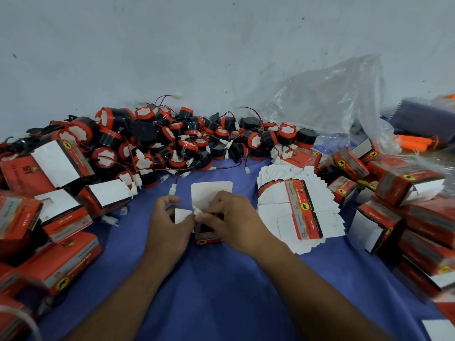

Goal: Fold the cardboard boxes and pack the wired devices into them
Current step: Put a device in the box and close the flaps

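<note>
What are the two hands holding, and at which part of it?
Both hold one small red box with its flaps open. The left hand holds its white side flap; the right hand grips its right side.

Soft, even, cool light falls with only faint shadows. The wide lens bends the edges, where the red boxes blur; the clear plastic bag shows mild glare.
</note>
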### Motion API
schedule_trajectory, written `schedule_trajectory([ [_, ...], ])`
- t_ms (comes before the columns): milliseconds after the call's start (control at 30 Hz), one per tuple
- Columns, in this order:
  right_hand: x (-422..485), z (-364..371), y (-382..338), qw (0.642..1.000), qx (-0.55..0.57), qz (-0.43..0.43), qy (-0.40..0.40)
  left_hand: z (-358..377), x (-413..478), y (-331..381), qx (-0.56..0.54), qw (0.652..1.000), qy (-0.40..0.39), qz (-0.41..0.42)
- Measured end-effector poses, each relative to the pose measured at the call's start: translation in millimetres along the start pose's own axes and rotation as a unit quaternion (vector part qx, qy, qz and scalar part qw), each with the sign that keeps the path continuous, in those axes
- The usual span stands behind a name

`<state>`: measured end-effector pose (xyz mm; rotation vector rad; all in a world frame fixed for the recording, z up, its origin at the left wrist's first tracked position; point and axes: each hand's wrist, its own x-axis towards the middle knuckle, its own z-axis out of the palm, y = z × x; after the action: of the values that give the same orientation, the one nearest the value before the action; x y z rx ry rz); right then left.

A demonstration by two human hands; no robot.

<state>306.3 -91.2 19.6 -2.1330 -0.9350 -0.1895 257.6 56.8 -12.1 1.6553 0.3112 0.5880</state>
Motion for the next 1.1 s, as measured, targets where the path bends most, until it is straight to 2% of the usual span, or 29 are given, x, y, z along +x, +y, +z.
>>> schedule_trajectory([
  [133,4.8,5.0,2.2,0.996,0.001,0.071,0.057,-2.7,-9.2,2.5,-0.023,0.998,-0.006,0.061],
  [233,4.4,4.5,0.7,0.995,-0.008,0.083,0.054,-4.5,-12.7,2.9,-0.018,0.994,-0.049,0.096],
  [400,2.6,-1.1,-9.0,0.982,-0.177,0.009,-0.064,-2.9,-13.6,-0.1,0.039,0.995,-0.023,0.088],
  [500,2.2,-11.6,-9.2,0.976,-0.139,-0.036,-0.163,-1.3,-13.1,0.4,0.049,0.995,0.004,0.085],
  [567,-0.9,-16.2,-8.8,0.981,-0.086,-0.021,-0.171,-0.3,-12.9,-0.9,0.043,0.995,0.001,0.093],
  [667,-3.3,-11.9,-5.9,0.972,-0.134,-0.004,-0.195,0.4,-11.6,-4.3,0.079,0.991,-0.017,0.102],
  [733,-1.5,-11.8,-8.2,0.974,-0.132,0.007,-0.182,0.1,-10.9,-5.2,0.074,0.991,-0.031,0.107],
  [800,1.8,-14.7,-11.1,0.985,-0.082,0.023,-0.151,-0.4,-10.7,-4.6,0.066,0.991,-0.047,0.106],
  [867,3.6,-16.6,-15.5,0.988,0.024,0.084,-0.130,-0.9,-10.6,-3.9,0.064,0.991,-0.058,0.105],
  [933,3.8,-16.1,-18.1,0.981,0.078,0.154,-0.088,-1.0,-9.5,-3.9,0.061,0.991,-0.060,0.102],
  [1000,4.5,-12.8,-17.2,0.978,0.057,0.192,-0.059,-1.5,-8.7,-5.7,0.062,0.990,-0.079,0.099],
  [1100,4.7,-8.3,-18.7,0.981,-0.027,0.187,-0.046,-1.9,-8.3,-8.7,0.096,0.983,-0.095,0.123],
])
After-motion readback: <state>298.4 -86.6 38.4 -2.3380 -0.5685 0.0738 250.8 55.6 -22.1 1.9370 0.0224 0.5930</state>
